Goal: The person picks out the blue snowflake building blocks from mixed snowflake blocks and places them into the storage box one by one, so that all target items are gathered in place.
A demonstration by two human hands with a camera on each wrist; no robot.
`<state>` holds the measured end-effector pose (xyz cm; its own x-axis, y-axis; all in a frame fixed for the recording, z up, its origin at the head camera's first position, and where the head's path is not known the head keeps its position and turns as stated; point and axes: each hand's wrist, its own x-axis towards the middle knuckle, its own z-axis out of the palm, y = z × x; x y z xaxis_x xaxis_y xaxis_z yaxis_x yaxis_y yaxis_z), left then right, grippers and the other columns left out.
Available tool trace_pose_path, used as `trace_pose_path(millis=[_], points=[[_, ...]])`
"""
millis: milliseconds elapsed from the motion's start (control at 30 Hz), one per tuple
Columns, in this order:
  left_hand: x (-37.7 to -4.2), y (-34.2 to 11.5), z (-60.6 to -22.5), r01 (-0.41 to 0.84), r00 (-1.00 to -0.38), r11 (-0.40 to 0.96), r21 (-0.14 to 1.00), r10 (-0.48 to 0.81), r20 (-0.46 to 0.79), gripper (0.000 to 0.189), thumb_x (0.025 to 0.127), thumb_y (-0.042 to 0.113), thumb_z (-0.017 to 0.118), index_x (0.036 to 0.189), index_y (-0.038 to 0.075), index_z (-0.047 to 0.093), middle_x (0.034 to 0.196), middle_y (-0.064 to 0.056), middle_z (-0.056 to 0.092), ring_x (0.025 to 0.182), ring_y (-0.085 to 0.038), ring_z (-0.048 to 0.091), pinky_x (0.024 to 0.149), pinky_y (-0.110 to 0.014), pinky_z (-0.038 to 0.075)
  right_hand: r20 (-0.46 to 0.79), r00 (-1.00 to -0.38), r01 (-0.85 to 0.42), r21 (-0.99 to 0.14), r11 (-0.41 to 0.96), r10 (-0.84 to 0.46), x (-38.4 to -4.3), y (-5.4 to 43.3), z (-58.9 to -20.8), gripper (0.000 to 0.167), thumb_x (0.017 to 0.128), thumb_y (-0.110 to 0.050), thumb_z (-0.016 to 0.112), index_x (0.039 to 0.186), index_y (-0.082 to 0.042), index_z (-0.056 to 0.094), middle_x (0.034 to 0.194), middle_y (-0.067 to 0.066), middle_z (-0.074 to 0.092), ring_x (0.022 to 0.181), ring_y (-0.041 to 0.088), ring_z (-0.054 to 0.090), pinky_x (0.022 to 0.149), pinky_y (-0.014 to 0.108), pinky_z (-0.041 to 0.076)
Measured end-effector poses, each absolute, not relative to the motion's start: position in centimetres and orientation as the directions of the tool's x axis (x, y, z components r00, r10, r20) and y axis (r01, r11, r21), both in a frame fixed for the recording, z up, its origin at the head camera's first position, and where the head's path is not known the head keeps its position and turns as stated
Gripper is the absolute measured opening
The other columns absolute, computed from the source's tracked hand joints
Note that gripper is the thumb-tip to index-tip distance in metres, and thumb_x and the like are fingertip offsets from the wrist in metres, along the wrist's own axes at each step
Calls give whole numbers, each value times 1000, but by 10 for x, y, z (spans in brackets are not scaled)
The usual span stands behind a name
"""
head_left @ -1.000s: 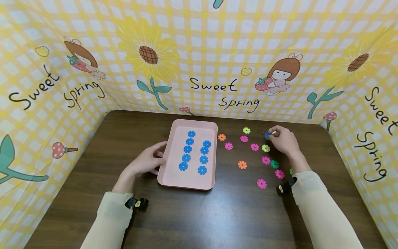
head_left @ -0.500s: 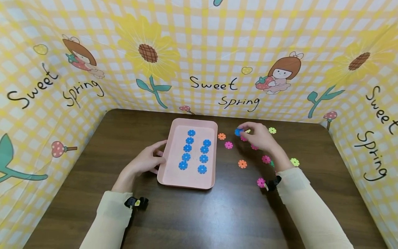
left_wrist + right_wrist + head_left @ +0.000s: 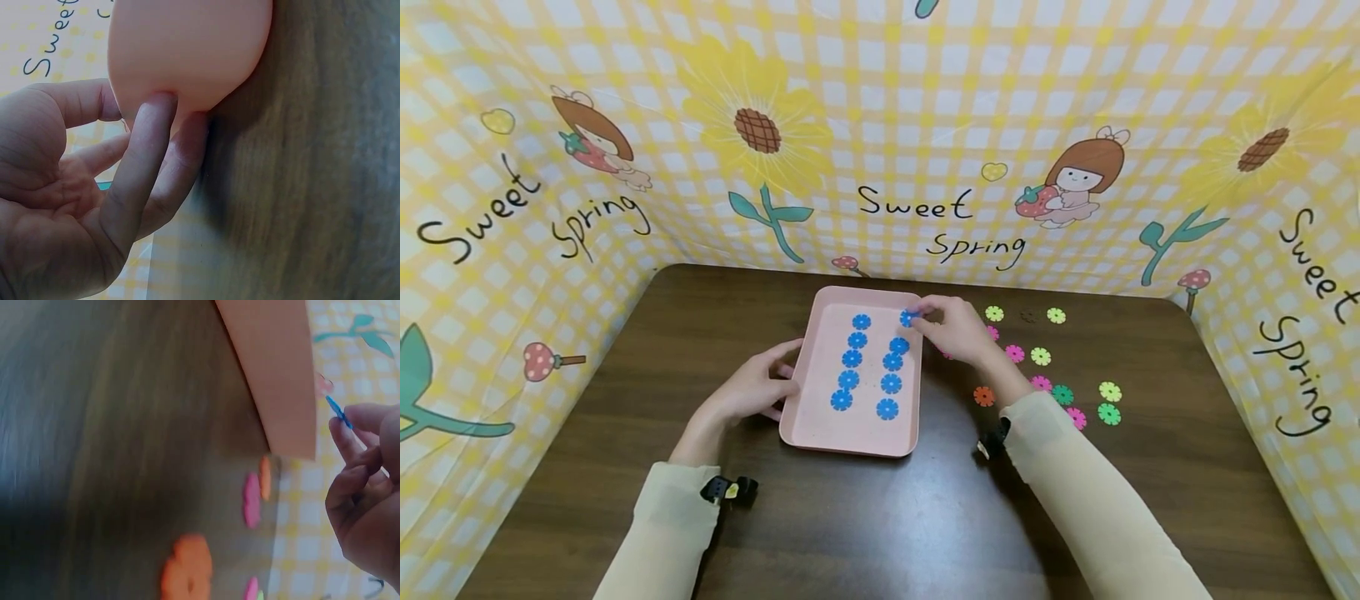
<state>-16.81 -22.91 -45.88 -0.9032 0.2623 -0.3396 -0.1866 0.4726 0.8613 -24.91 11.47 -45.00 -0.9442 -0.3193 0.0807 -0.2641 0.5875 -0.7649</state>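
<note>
A pink tray point(image 3: 808, 433) stands in the middle of the table, with blue notched snowflake discs point(image 3: 852, 358) lying inside in two columns. My left hand point(image 3: 752, 387) holds its left side, fingertips against the wall point(image 3: 187, 56) in the left wrist view. Over the tray's far right corner, my right hand point(image 3: 955, 329) pinches another blue disc point(image 3: 907, 318) between thumb and finger. The right wrist view shows this held disc point(image 3: 339, 412) edge-on, above rim height.
Right of the tray lie loose discs: yellow-green point(image 3: 1041, 357), pink point(image 3: 1014, 354), green point(image 3: 1062, 395), orange point(image 3: 983, 396) and brown point(image 3: 1028, 317). My right forearm point(image 3: 1067, 467) hides part of that area. A patterned cloth point(image 3: 880, 150) walls the table's back and sides.
My right hand has carried the blue disc leftward from among the loose discs on the right to above the tray's far right corner. My left hand and the tray have stayed put.
</note>
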Motion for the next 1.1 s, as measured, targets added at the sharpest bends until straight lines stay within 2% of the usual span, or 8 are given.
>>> trace_pose_path(millis=[133, 233, 467, 800, 933, 1100], points=[[-168, -227, -460, -191, -902, 471, 861, 262, -343, 77, 95, 4, 60, 165, 17, 30, 122, -25, 55, 88, -29, 68, 65, -45, 63, 40, -956, -230, -722, 653, -292, -253, 100, -458, 20, 98, -24, 74, 115, -16, 78, 100, 0, 72, 86, 22, 62, 70, 36, 53], [-168, -227, -459, -193, -902, 472, 860, 260, -344, 77, 95, 4, 60, 165, 16, 30, 122, -25, 56, 88, -29, 68, 64, -45, 63, -4, -965, -190, -679, 709, -263, -257, 93, -464, 19, 98, -28, 73, 114, -18, 77, 98, -1, 70, 81, 21, 62, 68, 35, 53], [-167, -226, -460, -196, -902, 470, 861, 258, -346, 77, 95, 4, 60, 165, 18, 31, 121, -25, 56, 90, -30, 68, 65, -45, 63, -25, -970, -183, -576, 796, -241, -259, 83, -464, 19, 98, -28, 71, 113, -17, 77, 102, 1, 73, 86, 19, 65, 76, 39, 56], [-166, -226, -459, -196, -904, 469, 861, 254, -344, 77, 95, 3, 60, 164, 18, 31, 122, -25, 56, 90, -30, 68, 64, -45, 63, -26, -957, -253, -410, 876, -288, -259, 80, -460, 19, 98, -30, 69, 110, -16, 76, 96, 0, 68, 79, 20, 62, 64, 36, 55], [-167, -226, -459, -186, -903, 454, 871, 270, -333, 78, 94, 3, 60, 165, 16, 30, 121, -27, 56, 89, -31, 68, 63, -45, 63, 17, -957, -269, -412, 870, -289, -257, 86, -455, 21, 99, -28, 64, 112, -17, 77, 103, 2, 67, 83, 21, 61, 68, 39, 55], [-167, -226, -459, -175, -904, 452, 875, 279, -325, 78, 93, 4, 61, 165, 15, 30, 120, -27, 57, 89, -31, 68, 63, -44, 63, 73, -953, -295, -448, 844, -294, -251, 101, -442, 28, 99, -29, 63, 121, -16, 75, 126, 5, 67, 90, 25, 62, 71, 43, 56]])
